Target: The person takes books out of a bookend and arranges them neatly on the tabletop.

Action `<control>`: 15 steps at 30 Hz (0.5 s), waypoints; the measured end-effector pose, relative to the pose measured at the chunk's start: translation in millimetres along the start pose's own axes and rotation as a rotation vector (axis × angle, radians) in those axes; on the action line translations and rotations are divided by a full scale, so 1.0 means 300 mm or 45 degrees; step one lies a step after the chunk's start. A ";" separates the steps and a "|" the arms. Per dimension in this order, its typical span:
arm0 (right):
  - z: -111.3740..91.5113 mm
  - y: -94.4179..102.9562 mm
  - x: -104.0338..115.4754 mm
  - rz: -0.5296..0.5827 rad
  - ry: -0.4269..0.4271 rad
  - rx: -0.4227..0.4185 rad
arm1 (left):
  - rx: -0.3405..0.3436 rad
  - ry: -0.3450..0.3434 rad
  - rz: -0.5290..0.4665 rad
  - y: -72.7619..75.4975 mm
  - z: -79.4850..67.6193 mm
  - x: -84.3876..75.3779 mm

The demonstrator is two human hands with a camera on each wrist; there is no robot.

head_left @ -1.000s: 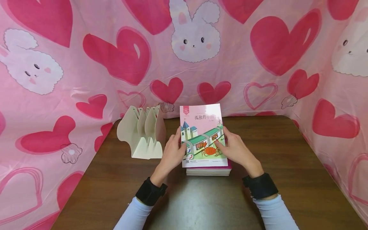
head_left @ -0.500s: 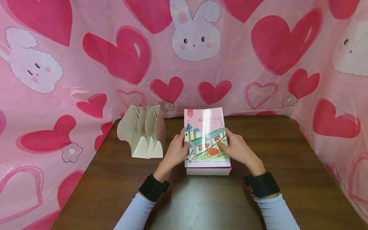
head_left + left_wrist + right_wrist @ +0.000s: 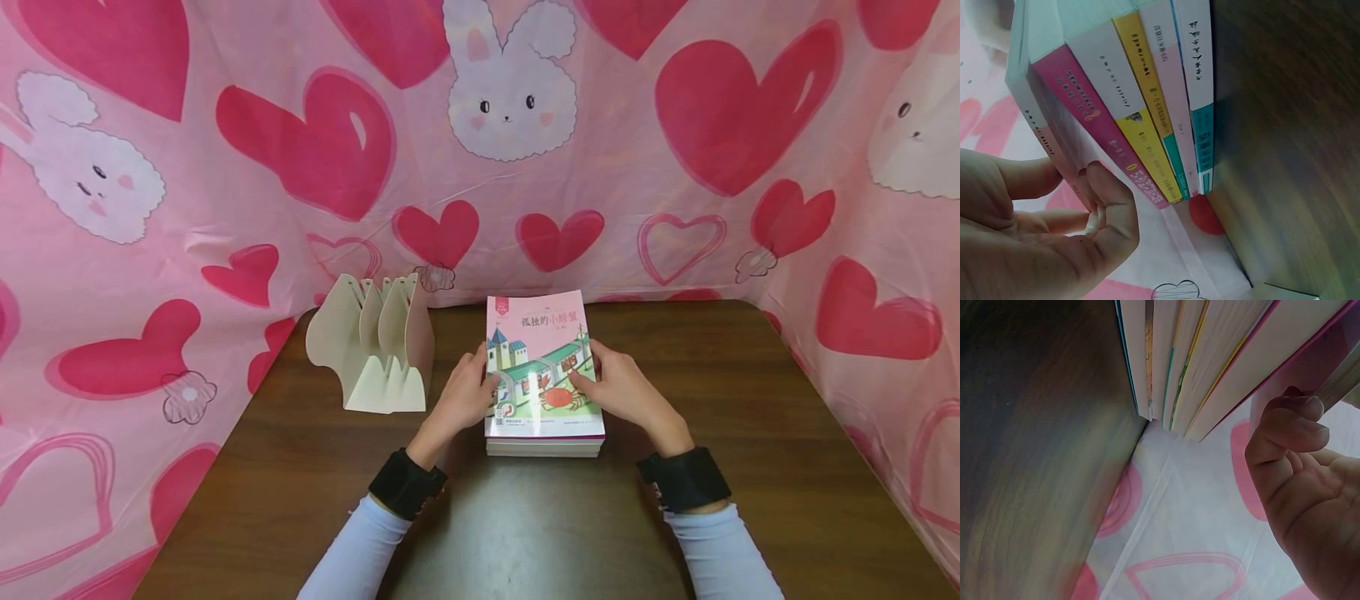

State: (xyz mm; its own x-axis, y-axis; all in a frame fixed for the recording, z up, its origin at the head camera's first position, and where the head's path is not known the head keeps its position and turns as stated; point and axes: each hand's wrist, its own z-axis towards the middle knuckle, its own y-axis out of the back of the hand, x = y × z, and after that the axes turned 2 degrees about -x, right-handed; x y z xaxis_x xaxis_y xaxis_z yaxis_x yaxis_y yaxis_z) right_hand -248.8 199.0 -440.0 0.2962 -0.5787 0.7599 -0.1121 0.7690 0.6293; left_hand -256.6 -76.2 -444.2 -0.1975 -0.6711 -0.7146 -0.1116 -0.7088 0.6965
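Note:
Both hands grip a thin picture book [image 3: 536, 333] with a pink cover, a train and an orange crab. My left hand [image 3: 463, 390] holds its left edge, thumb on the cover and fingers curled beneath. At the right edge my right hand [image 3: 626, 387] pinches it the same way. Below lies a stack of books [image 3: 543, 448] on the table. In the left wrist view the stack's spines show magenta [image 3: 1094, 119], yellow, pink and teal. That view also shows the held book's spine [image 3: 1044, 134] tilted, with a gap between it and the magenta book at the far end.
A cream file holder [image 3: 382, 387] with several upright dividers stands left of the stack on the dark wooden table [image 3: 720, 400]. A pink cloth [image 3: 615, 150] printed with hearts and rabbits hangs behind the table and along both sides.
The held picture book has moved right and down, now lining up more closely over the stack. The left hand has shifted right with it; the right hand has moved only slightly.

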 end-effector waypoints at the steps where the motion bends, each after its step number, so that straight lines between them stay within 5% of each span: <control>1: 0.000 0.000 -0.001 0.001 0.000 0.003 | 0.007 0.008 -0.001 -0.002 0.001 0.001; 15: 0.008 0.001 -0.027 -0.051 -0.047 0.051 | 0.053 0.056 0.049 -0.020 0.007 0.002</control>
State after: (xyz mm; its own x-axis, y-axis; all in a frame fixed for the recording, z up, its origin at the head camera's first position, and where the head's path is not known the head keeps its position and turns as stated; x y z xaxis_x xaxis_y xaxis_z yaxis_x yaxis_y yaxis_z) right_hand -253.3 203.2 -445.5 0.2661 -0.6188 0.7391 -0.1387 0.7342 0.6647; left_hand -258.2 -71.9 -448.6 -0.1598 -0.7072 -0.6888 -0.1451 -0.6733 0.7250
